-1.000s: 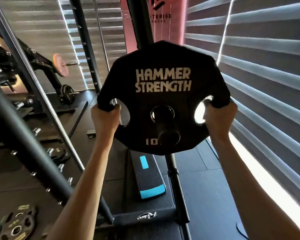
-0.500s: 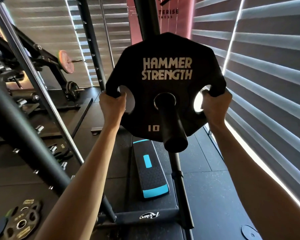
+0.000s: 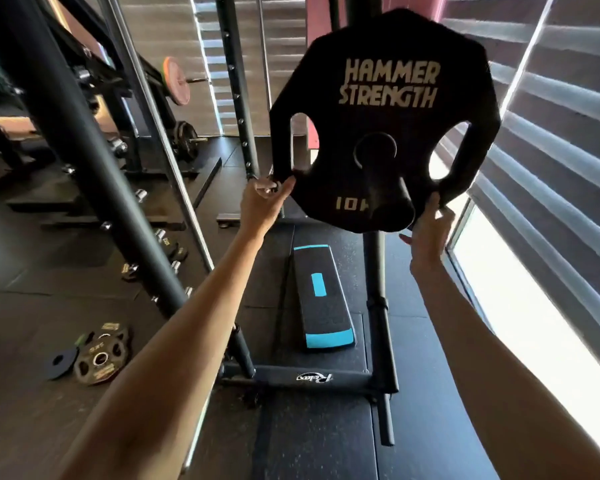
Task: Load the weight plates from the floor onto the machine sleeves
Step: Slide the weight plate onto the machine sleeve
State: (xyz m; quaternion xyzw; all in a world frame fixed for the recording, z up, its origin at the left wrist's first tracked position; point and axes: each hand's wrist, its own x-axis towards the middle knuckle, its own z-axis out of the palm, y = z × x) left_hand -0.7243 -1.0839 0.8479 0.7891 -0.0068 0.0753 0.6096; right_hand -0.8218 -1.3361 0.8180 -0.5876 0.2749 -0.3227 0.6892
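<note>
A black ten-sided "Hammer Strength" 10 weight plate (image 3: 385,57) hangs on the machine's black sleeve (image 3: 392,202), which pokes through its centre hole toward me. My left hand (image 3: 262,206) is below the plate's lower left edge, out of the grip hole, with fingertips touching the rim. At the lower right edge my right hand (image 3: 428,226) is open, fingers raised against the rim. More plates lie on the floor at the lower left: a black plate with yellow labels (image 3: 99,358) and a small black disc (image 3: 60,360).
A thick black slanted post (image 3: 84,140) of the machine crosses the left side. A black and blue step platform (image 3: 321,299) lies on the floor inside the machine's base frame (image 3: 312,377). Window blinds (image 3: 551,168) stand close on the right. A barbell with a pink plate (image 3: 175,81) is at the back left.
The plate has slid further back along the sleeve. Both hands have come out of the grip holes and dropped to the plate's lower rim.
</note>
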